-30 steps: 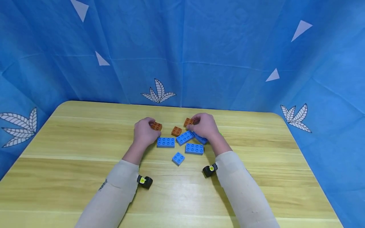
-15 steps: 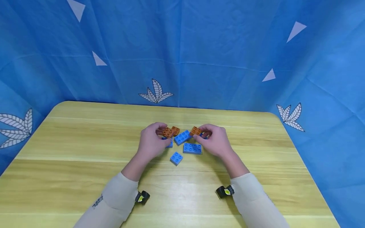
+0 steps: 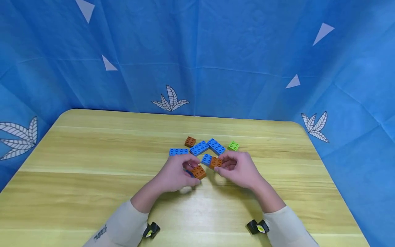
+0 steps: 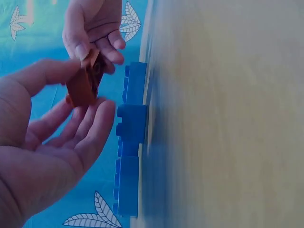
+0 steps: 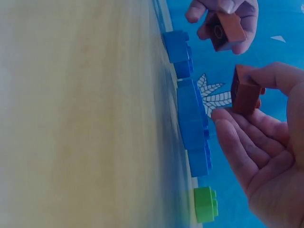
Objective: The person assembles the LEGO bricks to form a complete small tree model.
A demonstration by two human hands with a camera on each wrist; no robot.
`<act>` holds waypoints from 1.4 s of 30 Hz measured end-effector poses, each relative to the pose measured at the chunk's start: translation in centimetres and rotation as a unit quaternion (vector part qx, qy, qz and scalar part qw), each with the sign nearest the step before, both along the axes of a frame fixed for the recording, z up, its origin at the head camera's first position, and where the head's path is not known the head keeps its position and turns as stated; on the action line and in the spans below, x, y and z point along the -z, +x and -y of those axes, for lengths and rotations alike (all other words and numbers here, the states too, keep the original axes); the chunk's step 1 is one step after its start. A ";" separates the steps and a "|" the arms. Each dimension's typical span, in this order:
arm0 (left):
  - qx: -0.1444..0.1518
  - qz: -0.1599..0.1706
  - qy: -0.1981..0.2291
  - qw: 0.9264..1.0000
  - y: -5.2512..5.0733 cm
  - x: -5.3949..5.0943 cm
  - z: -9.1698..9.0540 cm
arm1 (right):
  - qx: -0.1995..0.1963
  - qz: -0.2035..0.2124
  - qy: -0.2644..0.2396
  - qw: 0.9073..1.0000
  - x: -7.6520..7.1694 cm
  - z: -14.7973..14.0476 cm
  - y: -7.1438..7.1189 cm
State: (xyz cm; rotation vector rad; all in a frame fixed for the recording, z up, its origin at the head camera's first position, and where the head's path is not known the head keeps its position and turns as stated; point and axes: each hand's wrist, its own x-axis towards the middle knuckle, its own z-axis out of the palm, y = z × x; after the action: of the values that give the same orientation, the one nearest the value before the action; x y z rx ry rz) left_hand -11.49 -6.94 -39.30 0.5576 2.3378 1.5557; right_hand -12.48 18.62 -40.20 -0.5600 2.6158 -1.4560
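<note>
Between thumb and fingers, my left hand [image 3: 176,174] pinches an orange-brown square toy building brick [image 3: 199,172], raised off the table. My right hand [image 3: 242,170] pinches a matching orange-brown brick [image 3: 215,162], also lifted, as the right wrist view shows with that brick [image 5: 244,90] clear of the tabletop. A small gap separates the two held bricks in the head view. Beneath the left hand, a small blue brick [image 3: 189,173] is mostly hidden. Behind the right brick lies a blue brick [image 3: 206,159], partly covered.
Further back lie a third orange-brown brick [image 3: 190,141], long blue bricks [image 3: 199,148] and a lime-green brick [image 3: 233,145]. Another long blue brick [image 3: 178,151] sits behind the left hand. The wooden table [image 3: 92,154] ends at a blue patterned curtain [image 3: 247,51].
Both hands have moved toward the person, each carrying its orange-brown brick away from the back of the group. The left hand has also moved right. The green brick has come into full view.
</note>
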 end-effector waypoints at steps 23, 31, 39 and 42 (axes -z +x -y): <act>-0.031 -0.033 -0.034 0.998 -2.0 2.0 -0.1 | -0.083 -0.048 0.042 0.994 2.3 0.0 -1.1; -0.050 -0.043 0.003 0.998 -3.1 3.0 -0.5 | -0.081 -0.050 0.051 0.994 3.0 0.7 -1.9; -0.072 -0.063 0.023 0.995 -3.3 3.1 -0.5 | -0.082 -0.066 0.052 0.993 3.4 1.0 -2.0; -0.072 -0.054 0.039 0.995 -3.1 3.0 -0.5 | -0.101 -0.071 0.044 0.991 3.4 1.1 -1.8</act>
State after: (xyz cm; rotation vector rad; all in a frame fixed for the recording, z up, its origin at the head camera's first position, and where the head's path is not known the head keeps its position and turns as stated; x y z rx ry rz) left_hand -14.62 -6.44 -42.30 0.5144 2.4553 1.7262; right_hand -14.33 17.49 -43.63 -0.9192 2.6178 -1.2785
